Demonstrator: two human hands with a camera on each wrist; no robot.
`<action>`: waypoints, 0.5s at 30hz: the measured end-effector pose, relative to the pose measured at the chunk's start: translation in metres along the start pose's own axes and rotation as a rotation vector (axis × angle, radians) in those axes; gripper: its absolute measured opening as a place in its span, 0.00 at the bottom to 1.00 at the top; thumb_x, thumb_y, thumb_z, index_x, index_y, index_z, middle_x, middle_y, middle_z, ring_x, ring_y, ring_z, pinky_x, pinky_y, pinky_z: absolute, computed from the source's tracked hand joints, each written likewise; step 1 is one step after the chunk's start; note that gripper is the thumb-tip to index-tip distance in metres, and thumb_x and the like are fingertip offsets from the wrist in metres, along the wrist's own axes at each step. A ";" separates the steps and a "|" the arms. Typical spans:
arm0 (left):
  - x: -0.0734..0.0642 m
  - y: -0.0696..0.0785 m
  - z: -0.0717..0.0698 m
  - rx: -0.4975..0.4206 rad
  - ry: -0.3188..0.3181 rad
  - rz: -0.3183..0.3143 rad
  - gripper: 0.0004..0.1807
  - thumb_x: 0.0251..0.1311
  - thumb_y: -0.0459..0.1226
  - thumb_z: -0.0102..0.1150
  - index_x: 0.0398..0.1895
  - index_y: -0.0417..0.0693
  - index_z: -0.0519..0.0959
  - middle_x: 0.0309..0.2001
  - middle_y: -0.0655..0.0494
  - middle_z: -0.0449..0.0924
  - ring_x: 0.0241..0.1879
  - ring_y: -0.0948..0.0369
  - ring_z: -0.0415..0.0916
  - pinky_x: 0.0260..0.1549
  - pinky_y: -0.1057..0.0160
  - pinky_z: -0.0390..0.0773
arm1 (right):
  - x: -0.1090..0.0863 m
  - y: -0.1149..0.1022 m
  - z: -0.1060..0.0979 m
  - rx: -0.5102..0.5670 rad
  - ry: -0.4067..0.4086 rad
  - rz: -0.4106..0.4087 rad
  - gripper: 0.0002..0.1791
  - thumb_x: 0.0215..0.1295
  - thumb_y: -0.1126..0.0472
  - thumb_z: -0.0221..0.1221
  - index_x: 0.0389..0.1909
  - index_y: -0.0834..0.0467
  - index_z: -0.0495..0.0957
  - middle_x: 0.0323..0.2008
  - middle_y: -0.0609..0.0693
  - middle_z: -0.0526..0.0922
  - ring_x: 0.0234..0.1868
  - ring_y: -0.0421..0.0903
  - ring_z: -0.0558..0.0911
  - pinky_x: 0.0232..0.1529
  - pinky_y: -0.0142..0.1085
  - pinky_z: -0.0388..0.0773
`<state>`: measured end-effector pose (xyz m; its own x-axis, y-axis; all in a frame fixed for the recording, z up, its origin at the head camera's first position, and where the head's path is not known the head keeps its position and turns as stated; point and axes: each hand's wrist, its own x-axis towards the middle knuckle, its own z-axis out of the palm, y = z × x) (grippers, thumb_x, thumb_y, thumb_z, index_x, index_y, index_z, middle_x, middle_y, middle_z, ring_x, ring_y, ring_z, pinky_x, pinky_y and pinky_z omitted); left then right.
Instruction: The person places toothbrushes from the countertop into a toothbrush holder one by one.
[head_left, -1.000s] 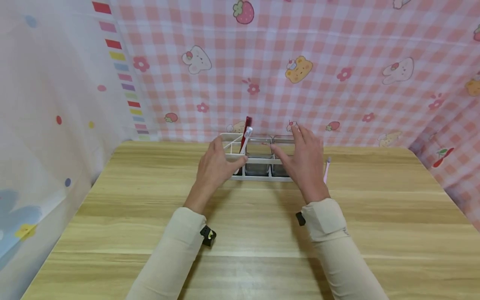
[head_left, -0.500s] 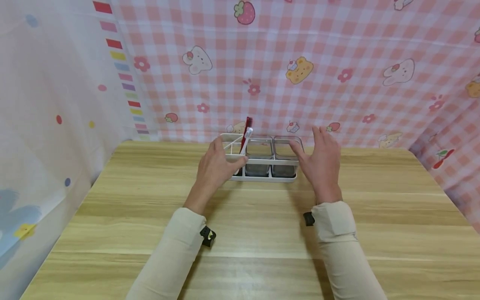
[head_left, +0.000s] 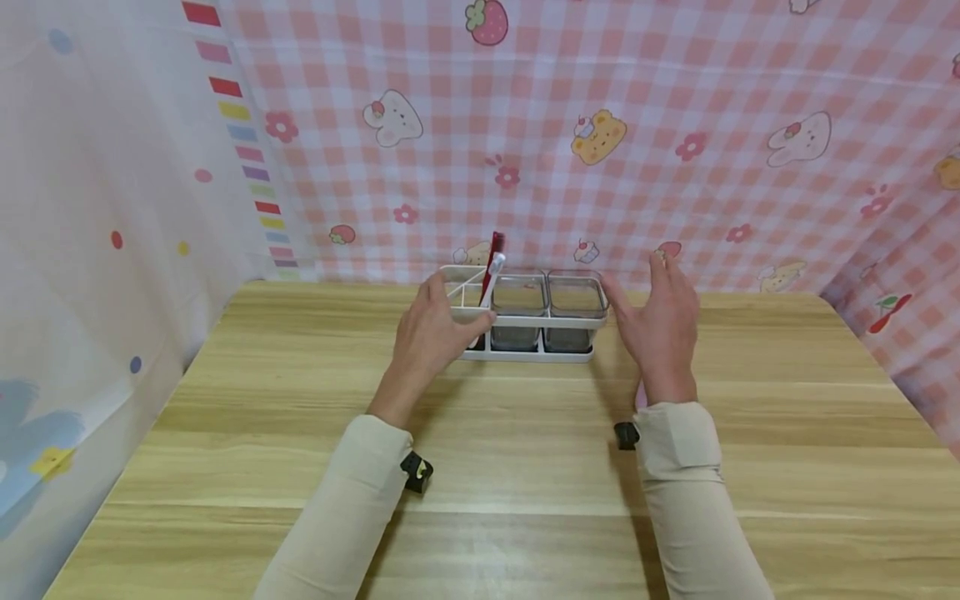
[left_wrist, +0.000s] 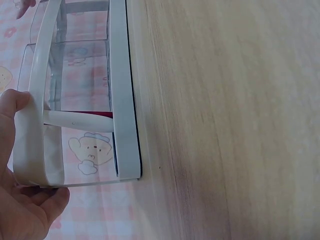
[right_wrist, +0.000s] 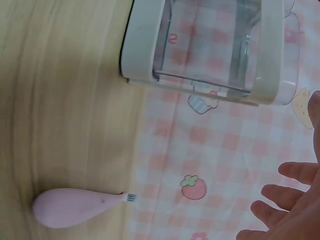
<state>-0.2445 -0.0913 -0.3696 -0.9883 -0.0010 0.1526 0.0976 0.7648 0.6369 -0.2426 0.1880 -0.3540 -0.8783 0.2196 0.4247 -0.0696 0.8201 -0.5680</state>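
Observation:
A white toothbrush holder (head_left: 525,322) with clear cups stands at the back of the table. My left hand (head_left: 432,330) grips its left end, thumb on the front rail and fingers round the side. In the left compartment lean a red toothbrush (head_left: 495,242) and a white toothbrush (head_left: 495,270). The middle cup (head_left: 519,293) and right cup (head_left: 576,297) sit in the other compartments. My right hand (head_left: 662,333) is beside the right end, fingers spread, holding nothing; its thumb is near the holder's corner. A pink toothbrush (right_wrist: 72,206) lies on the table below that hand, mostly hidden in the head view.
The wooden table (head_left: 480,492) reaches back to a pink checked cloth (head_left: 525,108) hanging right behind the holder. A white dotted cloth (head_left: 112,275) hangs at the left side.
My right hand has moved right, from over the right cup to beside the holder's right end. My left hand and the holder have stayed in place.

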 end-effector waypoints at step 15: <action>-0.001 0.000 0.000 -0.007 -0.002 -0.003 0.53 0.56 0.62 0.66 0.76 0.41 0.55 0.67 0.41 0.68 0.56 0.43 0.74 0.54 0.44 0.75 | -0.006 0.029 0.004 0.044 -0.150 0.190 0.47 0.75 0.36 0.48 0.81 0.62 0.47 0.77 0.68 0.51 0.76 0.67 0.52 0.71 0.62 0.52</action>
<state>-0.2440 -0.0909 -0.3695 -0.9887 -0.0019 0.1497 0.0958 0.7604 0.6423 -0.2410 0.2082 -0.3759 -0.9378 0.2840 0.1994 0.0861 0.7472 -0.6590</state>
